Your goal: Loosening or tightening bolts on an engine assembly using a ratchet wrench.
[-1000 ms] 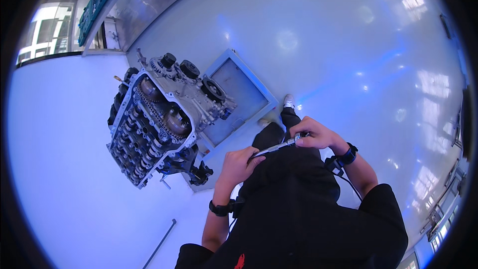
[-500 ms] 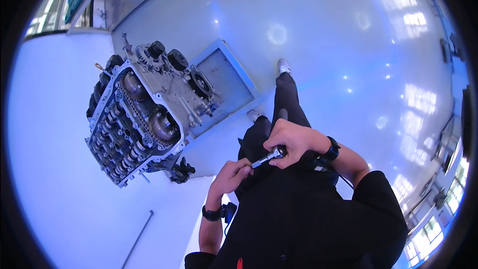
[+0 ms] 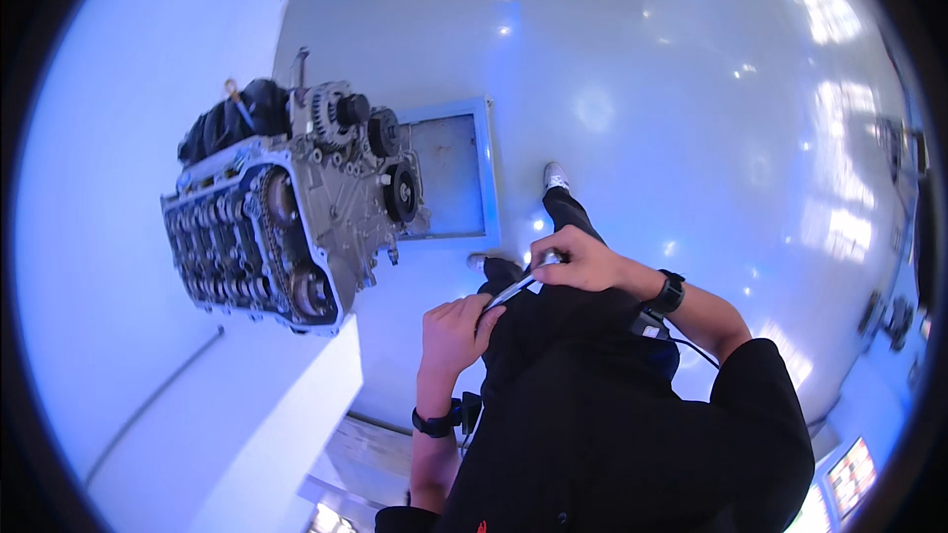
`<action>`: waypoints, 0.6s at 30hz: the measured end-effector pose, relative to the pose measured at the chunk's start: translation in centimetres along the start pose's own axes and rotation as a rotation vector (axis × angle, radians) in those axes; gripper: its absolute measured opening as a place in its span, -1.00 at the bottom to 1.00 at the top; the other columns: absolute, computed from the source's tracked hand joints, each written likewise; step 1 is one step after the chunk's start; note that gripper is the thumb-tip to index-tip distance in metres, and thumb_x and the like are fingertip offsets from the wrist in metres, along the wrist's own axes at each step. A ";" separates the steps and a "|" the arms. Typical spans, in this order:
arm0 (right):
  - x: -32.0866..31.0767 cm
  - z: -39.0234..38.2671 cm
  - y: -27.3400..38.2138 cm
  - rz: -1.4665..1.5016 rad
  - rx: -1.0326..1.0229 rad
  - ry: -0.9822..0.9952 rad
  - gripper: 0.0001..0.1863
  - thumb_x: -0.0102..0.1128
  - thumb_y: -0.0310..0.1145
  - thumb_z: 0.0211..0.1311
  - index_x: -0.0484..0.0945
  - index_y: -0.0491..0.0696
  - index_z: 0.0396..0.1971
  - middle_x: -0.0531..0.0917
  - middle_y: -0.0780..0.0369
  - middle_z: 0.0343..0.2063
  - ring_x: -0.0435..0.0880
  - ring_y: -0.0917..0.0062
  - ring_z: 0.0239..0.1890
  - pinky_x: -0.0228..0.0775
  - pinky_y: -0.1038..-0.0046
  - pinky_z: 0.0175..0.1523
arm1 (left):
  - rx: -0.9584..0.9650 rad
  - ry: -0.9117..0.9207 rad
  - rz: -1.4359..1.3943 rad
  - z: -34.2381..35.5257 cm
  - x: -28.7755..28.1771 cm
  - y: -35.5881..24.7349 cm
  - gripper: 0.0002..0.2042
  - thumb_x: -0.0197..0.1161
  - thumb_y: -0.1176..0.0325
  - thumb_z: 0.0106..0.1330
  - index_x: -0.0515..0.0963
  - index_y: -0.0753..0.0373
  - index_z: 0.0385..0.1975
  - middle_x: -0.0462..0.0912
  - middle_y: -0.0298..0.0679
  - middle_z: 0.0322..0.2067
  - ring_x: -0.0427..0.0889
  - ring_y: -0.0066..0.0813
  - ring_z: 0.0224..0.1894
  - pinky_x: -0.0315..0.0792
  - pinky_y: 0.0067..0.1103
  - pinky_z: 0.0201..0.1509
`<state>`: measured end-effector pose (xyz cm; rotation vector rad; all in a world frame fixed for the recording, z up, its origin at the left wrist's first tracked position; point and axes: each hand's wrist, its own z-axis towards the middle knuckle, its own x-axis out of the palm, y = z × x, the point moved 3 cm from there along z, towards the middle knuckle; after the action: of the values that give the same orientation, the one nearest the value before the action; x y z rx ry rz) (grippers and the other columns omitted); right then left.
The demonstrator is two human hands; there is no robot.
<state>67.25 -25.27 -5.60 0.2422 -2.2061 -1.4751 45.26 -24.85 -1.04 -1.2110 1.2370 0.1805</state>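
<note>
My left hand [image 3: 455, 334] and my right hand [image 3: 583, 262] hold a shiny metal ratchet wrench [image 3: 509, 292] between them, in front of my body. The bar slants up from the left fingers to the right fist. The right fingers are wrapped around its upper end and hide part of it. Its lower end is hidden in my left hand. To the left of both hands, and apart from them, stands an engine [image 3: 331, 168] with its camshafts [image 3: 217, 252], timing chain and pulleys exposed.
A pale blue metal frame [image 3: 487, 168] stands low beside the engine. White surfaces [image 3: 109, 188] extend at the left, with a dark thin line [image 3: 158, 390] across one. My legs and shoes [image 3: 556, 178] are on the glossy floor [image 3: 652, 138]. Equipment lines the right rim.
The view has turned, and the engine appears more upright. My right hand has shifted up along the view, and the left hand now covers more of the wrench's lower end.
</note>
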 end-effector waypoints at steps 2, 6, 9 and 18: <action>-2.4 -0.7 1.2 -0.015 -0.013 0.063 -0.77 0.18 -0.27 0.18 0.56 -0.16 -0.46 0.42 0.36 -0.69 0.31 0.73 -0.59 0.11 0.56 -0.46 | -0.014 -0.121 -0.011 0.7 -0.4 -1.6 -0.87 0.31 0.36 0.18 0.53 0.25 -0.42 0.59 -0.21 -0.49 0.57 -0.24 -0.46 0.41 -0.44 -0.39; -5.7 -0.5 2.4 -0.183 -0.068 0.040 -0.77 0.23 -0.28 0.15 0.55 -0.18 -0.41 0.43 0.35 -0.66 0.36 0.71 -0.55 0.19 0.58 -0.42 | -0.162 -0.661 0.234 -2.1 -2.0 -0.5 -0.84 0.23 0.42 0.24 0.50 0.33 -0.24 0.55 -0.06 -0.17 0.48 -0.08 -0.08 0.37 -0.30 -0.01; -6.5 0.1 2.4 -0.290 -0.132 -0.052 -0.77 0.25 -0.28 0.13 0.53 -0.15 -0.43 0.41 0.38 -0.66 0.33 0.73 -0.56 0.16 0.60 -0.42 | -0.408 -1.069 0.362 -3.5 -3.0 2.2 -0.77 0.17 0.40 0.29 0.45 0.32 -0.10 0.46 0.03 0.01 0.39 0.00 0.07 0.22 -0.18 0.16; -5.2 7.2 5.8 0.247 -0.038 -0.189 -0.72 0.18 -0.22 0.26 0.38 -0.05 -0.53 0.40 0.36 -0.72 0.32 0.71 -0.67 0.11 0.62 -0.54 | -0.716 -1.536 0.309 -1.3 -3.9 6.9 -0.66 0.13 0.27 0.36 0.36 0.37 0.01 0.19 0.13 0.23 0.17 0.06 0.26 0.08 -0.16 0.30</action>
<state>69.05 -14.93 -4.09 -0.1846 -2.2544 -1.4498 38.23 -21.03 -1.88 -0.9752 -0.0799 1.5491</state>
